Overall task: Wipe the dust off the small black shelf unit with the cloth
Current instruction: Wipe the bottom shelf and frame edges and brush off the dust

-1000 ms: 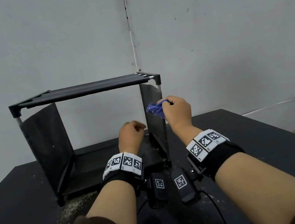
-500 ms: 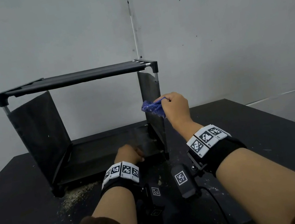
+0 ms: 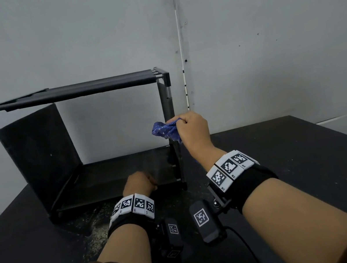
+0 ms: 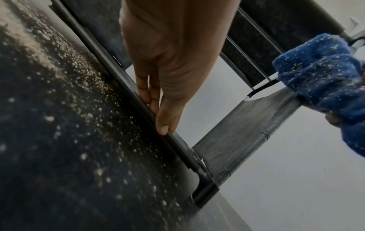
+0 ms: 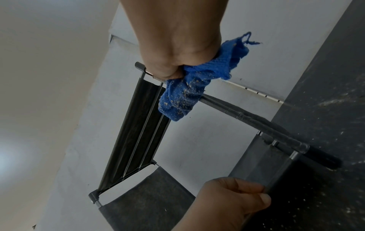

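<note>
The small black shelf unit stands on a black table against the wall, with fabric side panels and a low bottom shelf. My right hand grips a bunched blue cloth, flecked with dust, against the unit's right front post about halfway up; the cloth wraps that post in the right wrist view. My left hand holds the front bar of the bottom shelf, thumb and fingers curled round the bar. The blue cloth also shows in the left wrist view.
Pale dust and crumbs lie on the table in front of the unit's left half and around my left wrist. A grey wall rises right behind the unit. The table's right edge runs diagonally beside my right arm.
My left hand dropped from mid-height inside the unit down to the bottom shelf's front bar. My right hand with the cloth stayed on the right post, slightly lower.
</note>
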